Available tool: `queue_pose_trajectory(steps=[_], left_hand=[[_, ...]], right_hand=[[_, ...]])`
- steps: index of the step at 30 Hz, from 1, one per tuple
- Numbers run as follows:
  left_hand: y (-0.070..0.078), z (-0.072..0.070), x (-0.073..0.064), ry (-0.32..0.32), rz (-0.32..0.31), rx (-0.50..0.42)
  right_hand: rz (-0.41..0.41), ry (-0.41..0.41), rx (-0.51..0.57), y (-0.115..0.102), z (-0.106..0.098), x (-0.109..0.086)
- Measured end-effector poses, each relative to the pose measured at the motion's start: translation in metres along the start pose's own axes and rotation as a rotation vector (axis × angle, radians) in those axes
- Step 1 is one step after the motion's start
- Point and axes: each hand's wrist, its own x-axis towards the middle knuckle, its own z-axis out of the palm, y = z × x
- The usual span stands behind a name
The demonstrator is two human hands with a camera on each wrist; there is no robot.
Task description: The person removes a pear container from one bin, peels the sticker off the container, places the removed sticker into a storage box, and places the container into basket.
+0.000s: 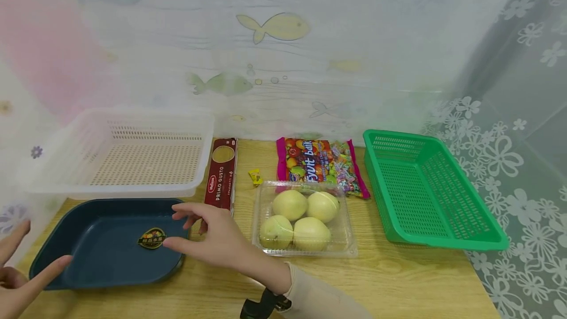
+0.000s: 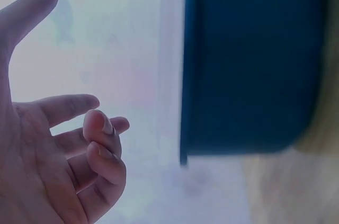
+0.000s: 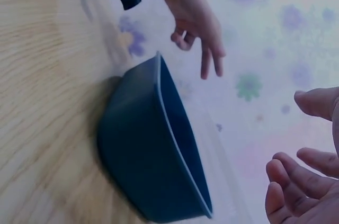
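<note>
A dark blue plastic basin sits at the front left of the table, a black-and-gold leaf-shaped label on its floor. My right hand is over the basin's right end, thumb and fingers spread apart and gripping nothing. At the opposite end, partly cut off by the head view's edge, is my left hand, also holding nothing. The left wrist view shows its palm, some fingers bent loosely, beside the basin. In the right wrist view both hands stay apart from the basin.
Behind the basin stands a white basket. A red spaghetti box, a small yellow packet, a candy bag and a clear box of pale round fruit lie mid-table. To the right is a green basket.
</note>
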Motion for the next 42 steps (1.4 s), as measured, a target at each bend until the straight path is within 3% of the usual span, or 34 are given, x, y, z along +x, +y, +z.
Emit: queue_pose_trajectory(steps=[6,13,18,34,42], left_hand=[[0.027,0.000,-0.007,-0.004,0.181,-0.117],[0.058,0.007,-0.010,-0.159,0.246,-0.024],[0.078,0.019,-0.016,-0.212,0.322,-0.069],[0.129,0.057,-0.023,-0.307,0.482,-0.235],[0.145,0.069,-0.026,-0.378,0.479,-0.265]], right_hand=[[0.050,0.050,0.069,-0.001,-0.014,-0.014],[0.074,0.131,0.022,0.004,-0.035,-0.036],[0.076,0.185,-0.009,0.011,-0.049,-0.051],[0.084,0.311,-0.083,0.029,-0.089,-0.094],[0.107,0.381,-0.139,0.035,-0.110,-0.115]])
